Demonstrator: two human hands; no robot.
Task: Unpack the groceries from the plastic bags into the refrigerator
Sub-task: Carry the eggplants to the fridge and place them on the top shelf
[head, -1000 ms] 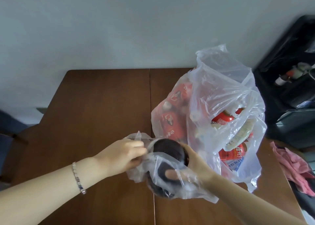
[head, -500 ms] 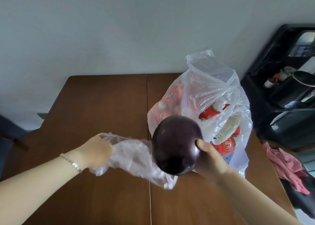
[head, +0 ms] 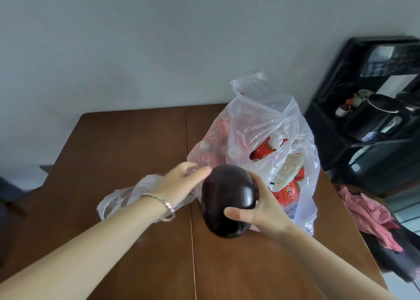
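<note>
**Eggplant out of small bag**

My right hand [head: 261,211] is gripping the eggplant [head: 228,199] above the table [head: 127,145] centre seam. My left hand [head: 181,181], fingers loosely spread, is reaching beside it over the emptied bag [head: 122,197]. Full grocery bag [head: 268,127] is sitting toward the far right edge.

Deep glossy purple, near black, on the eggplant [head: 228,199]. Clear, whitish film on the plastic bag [head: 268,118], red packets [head: 285,194] with white lettering inside. Warm brown on the table [head: 127,140], pink on the cloth [head: 368,215].
</note>
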